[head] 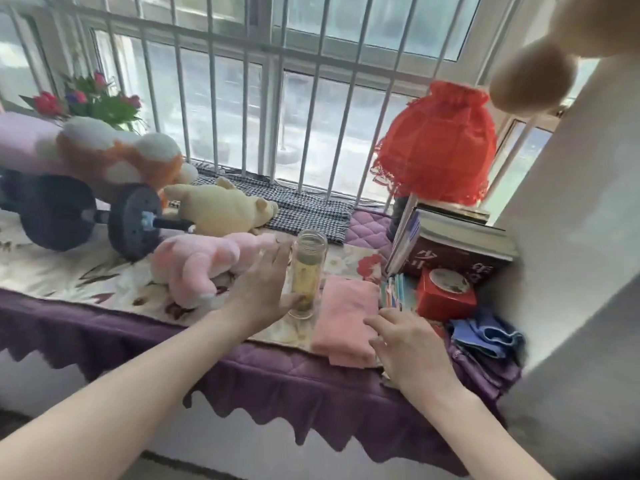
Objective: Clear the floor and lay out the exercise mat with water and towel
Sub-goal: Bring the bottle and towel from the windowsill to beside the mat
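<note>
A clear glass water bottle with yellowish liquid stands upright on the window ledge. My left hand is spread open around its left side, thumb touching the base, fingers apart and not closed on it. Right of the bottle lies a folded pink towel. My right hand rests flat on the towel's right edge, fingers spread, gripping nothing. A rolled purple mat lies at the far left of the ledge, partly hidden behind plush toys.
A dark dumbbell and three plush toys, pink, cream and orange-white, fill the ledge's left. A red lamp, books, red box and blue cloth crowd the right. Window bars stand behind.
</note>
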